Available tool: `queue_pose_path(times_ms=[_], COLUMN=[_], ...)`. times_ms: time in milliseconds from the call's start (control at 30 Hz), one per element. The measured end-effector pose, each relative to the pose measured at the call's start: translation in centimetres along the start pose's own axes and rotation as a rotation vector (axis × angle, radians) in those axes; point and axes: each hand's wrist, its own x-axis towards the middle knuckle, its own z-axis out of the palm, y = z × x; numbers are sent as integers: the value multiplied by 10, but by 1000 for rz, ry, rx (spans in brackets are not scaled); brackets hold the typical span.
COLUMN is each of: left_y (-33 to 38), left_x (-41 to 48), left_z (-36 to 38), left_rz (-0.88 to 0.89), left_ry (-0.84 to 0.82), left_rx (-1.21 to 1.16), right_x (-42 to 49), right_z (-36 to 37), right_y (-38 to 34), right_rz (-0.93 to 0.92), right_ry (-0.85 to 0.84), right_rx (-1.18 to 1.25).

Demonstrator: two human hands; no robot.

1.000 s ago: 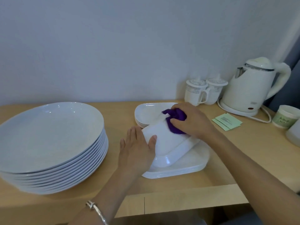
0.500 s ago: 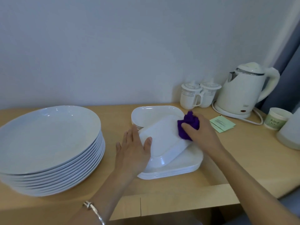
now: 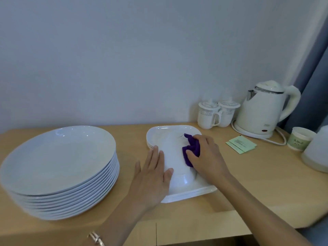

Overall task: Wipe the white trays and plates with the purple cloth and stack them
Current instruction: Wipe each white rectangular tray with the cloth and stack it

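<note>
Purple cloth [image 3: 191, 150]: bunched in the right hand's [image 3: 207, 157] clamped fingers; drawn back from the far end to mid-tray
Upturned white tray [image 3: 173, 157]: across the tray stack [image 3: 195, 192]; left hand [image 3: 152, 176] flat, fingers straight, steadying its left edge
Meaning: underside probably nearly wiped
Room: plate stack [image 3: 58, 166] near left; kettle [image 3: 262, 112] well apart; table edge [image 3: 204, 217] close

**Free room right of the trays**

Bare light wooden worktop [image 3: 257, 178] is found to the right of the stacked white square trays [image 3: 195, 191]. The left side is blocked by a tall stack of round white plates [image 3: 58, 162]. The back right corner is crowded by a white electric kettle [image 3: 262, 112] and two lidded mugs [image 3: 218, 114].
</note>
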Motion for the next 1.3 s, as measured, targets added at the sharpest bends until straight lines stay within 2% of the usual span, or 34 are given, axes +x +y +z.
queue_pose_path(times_ms=[67, 200, 300, 433, 567, 667, 700, 767, 833, 900, 1000, 1167, 1233, 1300], left_y=[-1, -3, -3, 17, 41, 48, 45, 35, 25, 18, 1, -15, -15, -18], left_x=[-15, -32, -26, -15, -14, -9, -5, 7, 13, 13, 14, 13, 13, 12], left_z=[4, 13, 18, 22, 26, 13, 9, 8, 6, 10, 10, 0, -2, -3], left_rz=[44, 196, 284, 340, 348, 444, 423, 286, 73, -24, 91, 246, 252, 260], left_ry=[8, 173, 245, 302, 321, 274, 319, 419, 360, 257, 124, 8, -5, 60], left_rx=[48, 148, 140, 75, -14, -289, -348, -301, -145, -27, -28, 3, 41, 75], right_x=[7, 20, 12, -22, -21, -19, -20, -25, -28, -33, -45, -62, -57, -49], right_z=[3, 5, 1, -1, -11, -16, -15, -13, -10, -7, -3, 0, -3, -8], right_y=[-2, -7, -16, -19, 3, 12, 12, 14, 16, 15, 10, 6, 5, 4], right_rz=[-7, -31, -37, -107, -16, -9, -21, -27, -14, -14, -27, -57, -57, -66], right_ry=[21, 54, 55, -47, 14, -1, 1, 31, 80, 120, 165, 141, 117, 47], right_rx=[-16, -76, 0, 52, 80, 136, 164, 231, 291, 307, 302, 232, 239, 268])
